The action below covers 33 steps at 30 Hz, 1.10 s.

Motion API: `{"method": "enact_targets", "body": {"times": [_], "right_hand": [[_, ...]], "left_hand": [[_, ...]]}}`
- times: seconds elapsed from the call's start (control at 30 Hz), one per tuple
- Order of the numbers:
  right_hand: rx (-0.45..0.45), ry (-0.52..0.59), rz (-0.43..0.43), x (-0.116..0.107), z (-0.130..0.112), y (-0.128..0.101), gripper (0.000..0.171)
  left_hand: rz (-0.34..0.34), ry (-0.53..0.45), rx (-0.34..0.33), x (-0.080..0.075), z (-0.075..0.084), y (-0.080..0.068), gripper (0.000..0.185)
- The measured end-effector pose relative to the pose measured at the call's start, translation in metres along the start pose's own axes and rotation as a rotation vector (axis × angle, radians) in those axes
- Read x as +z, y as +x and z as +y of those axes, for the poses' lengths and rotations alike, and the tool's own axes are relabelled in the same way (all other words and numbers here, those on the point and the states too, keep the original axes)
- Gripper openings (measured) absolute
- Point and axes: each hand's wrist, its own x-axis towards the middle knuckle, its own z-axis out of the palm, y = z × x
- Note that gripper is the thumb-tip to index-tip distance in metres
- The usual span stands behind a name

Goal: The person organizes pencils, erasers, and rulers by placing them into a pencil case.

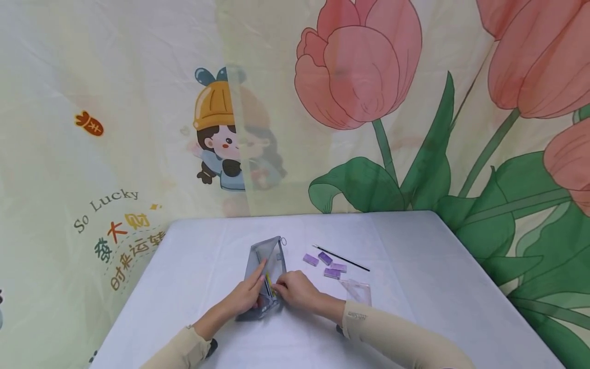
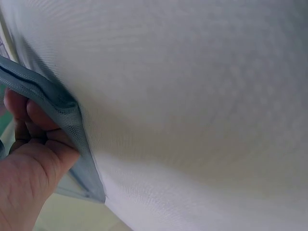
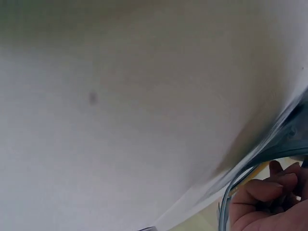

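A grey see-through mesh pencil case (image 1: 258, 261) with a zip and a ring at its far end stands tilted on the table. My left hand (image 1: 246, 294) grips its left side, one finger stretched along the case; in the left wrist view its other fingers curl at the zip edge (image 2: 43, 89). At the right side of the mouth is my right hand (image 1: 297, 291), fingers curled; the right wrist view shows them just inside the zipped rim (image 3: 255, 161). Yellow and dark pencil-like sticks (image 1: 269, 282) show in the mouth between both hands.
Right of the case lie several small purple-sleeved blocks (image 1: 332, 273), like erasers, and a thin black stick (image 1: 343, 258) with a pale tip. A clear plastic set square (image 1: 358, 292) is partly behind the right forearm. White cloth covers the table (image 1: 405, 246); a printed curtain (image 1: 276, 102) hangs behind.
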Motion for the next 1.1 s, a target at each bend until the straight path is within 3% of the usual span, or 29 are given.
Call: {"method": "enact_targets", "body": {"times": [0.23,0.4,0.63,0.8,1.1], "right_hand": [[-0.030,-0.015,-0.034,-0.011,0.005,-0.007,0.019],[-0.061,-0.089,-0.042,-0.026,0.006,-0.018,0.023],[-0.127,-0.317,0.059,-0.050,0.024,-0.047,0.035],[-0.065,-0.403,0.126,-0.063,0.044,-0.062,0.046],[-0.024,-0.430,0.103,-0.077,0.074,-0.089,0.069]], "left_hand": [[0.006,-0.001,-0.016,0.001,0.002,0.000,0.054],[0.006,0.005,-0.020,0.001,0.000,0.001,0.054],[0.000,-0.004,-0.011,0.004,0.000,0.002,0.053],[0.012,0.000,-0.023,0.006,0.002,0.002,0.053],[0.020,-0.017,-0.051,0.007,0.004,-0.001,0.054]]}}
